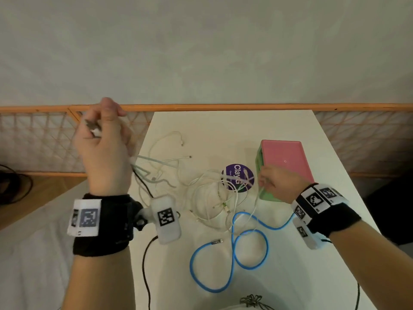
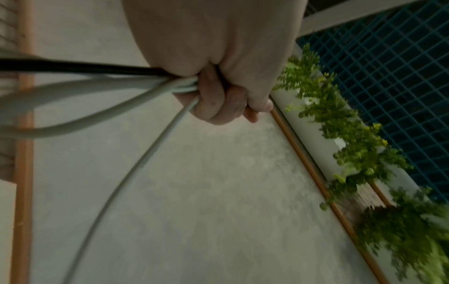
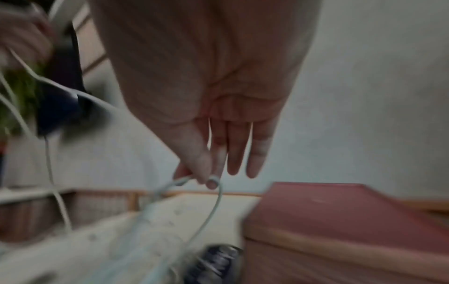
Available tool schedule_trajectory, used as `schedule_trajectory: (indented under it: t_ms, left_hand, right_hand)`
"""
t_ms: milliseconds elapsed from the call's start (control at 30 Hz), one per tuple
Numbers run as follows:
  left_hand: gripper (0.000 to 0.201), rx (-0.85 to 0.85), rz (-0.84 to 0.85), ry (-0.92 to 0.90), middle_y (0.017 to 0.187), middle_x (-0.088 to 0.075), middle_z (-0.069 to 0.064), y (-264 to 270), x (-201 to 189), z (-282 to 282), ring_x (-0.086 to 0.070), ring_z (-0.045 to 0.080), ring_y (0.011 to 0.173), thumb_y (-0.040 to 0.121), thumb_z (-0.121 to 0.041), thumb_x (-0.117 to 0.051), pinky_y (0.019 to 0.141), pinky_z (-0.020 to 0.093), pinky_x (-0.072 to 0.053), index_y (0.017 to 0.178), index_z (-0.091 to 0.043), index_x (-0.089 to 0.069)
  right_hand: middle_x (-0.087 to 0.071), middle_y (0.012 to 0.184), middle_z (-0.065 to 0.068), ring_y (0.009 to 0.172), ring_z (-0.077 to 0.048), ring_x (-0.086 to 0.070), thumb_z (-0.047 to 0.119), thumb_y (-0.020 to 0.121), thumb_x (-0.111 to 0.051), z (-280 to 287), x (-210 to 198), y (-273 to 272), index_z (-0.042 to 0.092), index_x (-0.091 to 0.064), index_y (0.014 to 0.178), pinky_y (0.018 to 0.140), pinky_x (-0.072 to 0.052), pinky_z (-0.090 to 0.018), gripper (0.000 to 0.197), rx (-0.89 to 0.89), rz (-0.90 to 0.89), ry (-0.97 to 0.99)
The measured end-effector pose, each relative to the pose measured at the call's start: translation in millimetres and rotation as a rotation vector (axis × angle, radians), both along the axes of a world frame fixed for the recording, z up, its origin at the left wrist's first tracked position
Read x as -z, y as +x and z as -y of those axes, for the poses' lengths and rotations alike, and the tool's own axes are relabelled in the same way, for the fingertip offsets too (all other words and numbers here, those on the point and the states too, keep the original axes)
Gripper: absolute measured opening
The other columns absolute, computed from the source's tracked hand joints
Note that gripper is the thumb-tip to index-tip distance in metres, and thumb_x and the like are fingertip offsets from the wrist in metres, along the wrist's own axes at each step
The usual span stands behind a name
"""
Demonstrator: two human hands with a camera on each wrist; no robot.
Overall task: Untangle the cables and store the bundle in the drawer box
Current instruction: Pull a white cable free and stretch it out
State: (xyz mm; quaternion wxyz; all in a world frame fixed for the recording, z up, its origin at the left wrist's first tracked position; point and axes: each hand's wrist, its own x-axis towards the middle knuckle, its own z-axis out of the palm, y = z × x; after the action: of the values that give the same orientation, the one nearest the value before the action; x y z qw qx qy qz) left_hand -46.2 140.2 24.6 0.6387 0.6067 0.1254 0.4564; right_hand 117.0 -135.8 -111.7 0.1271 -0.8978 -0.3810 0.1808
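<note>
White table, grey wall bkgd

Your head camera looks steeply down from above onto the white table, both wrists in frame. Your left wrist camera sits close behind the left hand, facing the wall. Your right wrist camera views along the right hand; it shares the pink-topped drawer box with the head view.

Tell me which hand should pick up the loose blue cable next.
Right, probably. The right hand hangs beside the blue cable, pinching only one thin white cable; the left hand is raised off-table, gripping several cables.
</note>
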Motion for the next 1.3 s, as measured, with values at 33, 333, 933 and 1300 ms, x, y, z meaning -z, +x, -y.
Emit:
schedule_trajectory:
  t_ms: [33, 333, 933, 1300]
  left_hand:
    - [0.029, -0.031, 0.022, -0.008, 0.051, -0.025, -0.003, -2, -3, -6, -0.019, 0.013, 0.044, 0.1, -0.031, -0.045, 0.041, 0.021, -0.018, 0.074, -0.018, -0.048]
    - [0.029, 0.266, 0.058, -0.06, 0.061, -0.034, -0.004, 26, -7, 42, -0.023, 0.008, 0.042, 0.103, -0.027, -0.04, 0.038, 0.018, -0.02, 0.077, -0.015, -0.046]
    - [0.031, 0.594, -0.848, 0.985, 0.057, -0.048, -0.008, 40, 49, 71, -0.046, 0.002, 0.05, 0.087, -0.046, -0.063, 0.053, 0.02, -0.033, 0.086, -0.015, -0.067]
    - [0.032, -0.189, -0.648, 0.72, 0.07, -0.059, -0.001, 30, 29, 3, -0.042, 0.001, 0.05, 0.095, -0.035, -0.055, 0.048, 0.012, -0.028, 0.115, -0.011, -0.063]
  right_hand:
    - [-0.058, 0.096, 0.001, 0.09, -0.019, -0.054, 0.003, 0.083, -0.05, 9, 7, 3, 0.022, -0.063, 0.086, 0.073, -0.034, -0.023, 0.023, 0.03, -0.001, -0.084]
    - [-0.058, 0.127, 0.003, 0.118, -0.008, -0.054, 0.036, 0.082, -0.061, -59, -6, -58, 0.026, -0.046, 0.13, 0.103, -0.038, -0.02, 0.051, -0.157, -0.353, 0.486]
    - [-0.044, 0.055, 0.011, 0.054, -0.007, -0.036, 0.022, 0.098, -0.043, -47, -44, -46, 0.019, -0.056, 0.073, 0.054, -0.033, -0.017, 0.028, 0.092, -0.396, 0.899]
    - [-0.053, 0.067, 0.003, 0.067, -0.02, -0.054, 0.017, 0.099, -0.037, -14, 3, -31, 0.02, -0.051, 0.084, 0.072, -0.046, -0.035, 0.021, 0.004, -0.243, 0.513]
